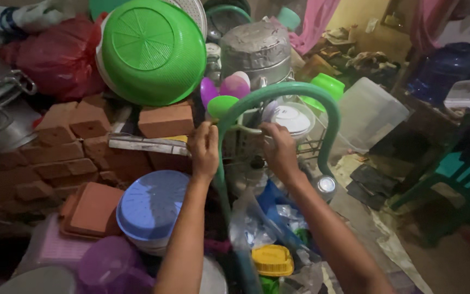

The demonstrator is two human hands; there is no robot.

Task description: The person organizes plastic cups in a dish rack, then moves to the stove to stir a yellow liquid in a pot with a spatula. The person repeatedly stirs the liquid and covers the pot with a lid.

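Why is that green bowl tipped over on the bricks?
The green bowl lies upside down and tilted, leaning on the stacked bricks, bottom facing us. Odd too: a green hose arches over the dish pile, with both hands, left and right, at it.

The stacked red bricks (77, 147) form the support at 9 o'clock; a pale wooden slat (142, 145) and an upturned green basin (153, 50) rest on them. A concrete floor (354, 209) (partly covered by litter) extends toward 4 o'clock, carrying a teal plastic stool (458, 174).
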